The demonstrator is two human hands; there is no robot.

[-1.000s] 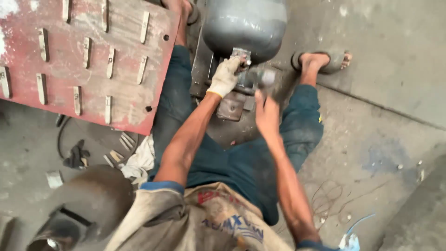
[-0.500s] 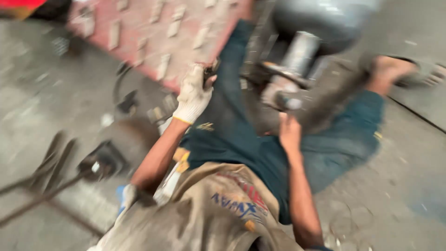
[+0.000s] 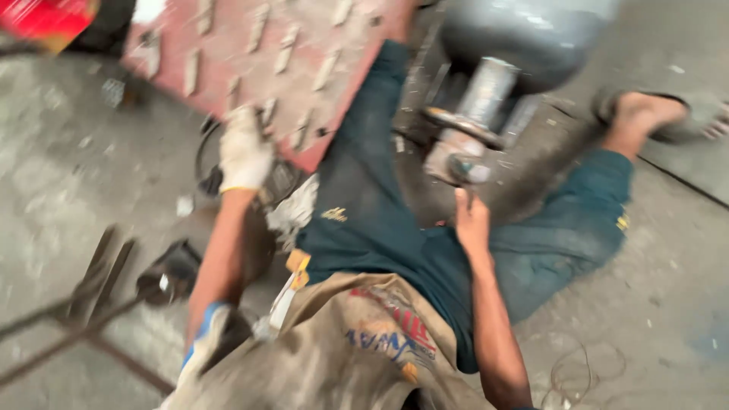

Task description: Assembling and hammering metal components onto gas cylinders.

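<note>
So compared with a second ago, the gloved left hand [image 3: 244,154] has come off the grey machine [image 3: 486,99] and swung way out to the person's left; it now sits at the lower edge of the red metal plate [image 3: 266,61], over a dark bit of clutter on the concrete floor [image 3: 76,152]. Half a second back it was already heading that way, and it has gone a little farther since. The view has also tilted, so the plate runs off the top edge now. The glove looks loosely curled, but it's so smeared I can't tell whether it's gripping anything or just resting there. The bare right hand [image 3: 472,220] is down between the knees, fingers pointing up at the round metal end of the machine, touching or just short of it; can't tell how far open it is, and nothing clearly sits in it. The machine stands on the floor between the legs, its top cut off by the frame. One sandalled foot [image 3: 653,114] shows at the right edge. A dark tool and some metal rods [image 3: 91,304] lie at the lower left, blurry and hard to make out.
</note>
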